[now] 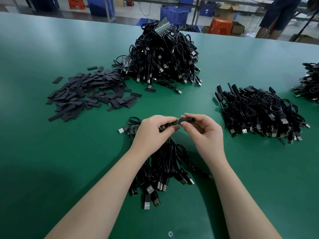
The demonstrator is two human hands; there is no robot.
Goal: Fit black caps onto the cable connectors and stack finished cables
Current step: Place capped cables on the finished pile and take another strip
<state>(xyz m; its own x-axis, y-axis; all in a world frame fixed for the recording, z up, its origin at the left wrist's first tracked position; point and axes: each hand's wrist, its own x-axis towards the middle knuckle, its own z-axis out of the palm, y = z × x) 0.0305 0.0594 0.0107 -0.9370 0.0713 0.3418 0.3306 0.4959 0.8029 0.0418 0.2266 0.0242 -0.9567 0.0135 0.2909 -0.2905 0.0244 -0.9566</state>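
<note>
My left hand (151, 131) pinches the small circuit-board end of a black cable (172, 124) above the green table. A black cap (187, 120) is pinched by my right hand (203, 133), and its open end meets the tip of that connector. Beneath my hands lies a bundle of black USB cables (162, 171) with the plugs pointing toward me. Loose flat black caps (89, 94) are spread at the left. A tall heap of uncapped cables (164, 56) rises at the back centre. A stack of capped cables (259, 111) sits at the right.
Another cable pile (309, 80) is cut off by the right edge. The green table (51, 152) stretches wide around me. Behind its far edge stand blue crates (174, 12), orange stools (220, 25), cardboard boxes and a person (279, 12).
</note>
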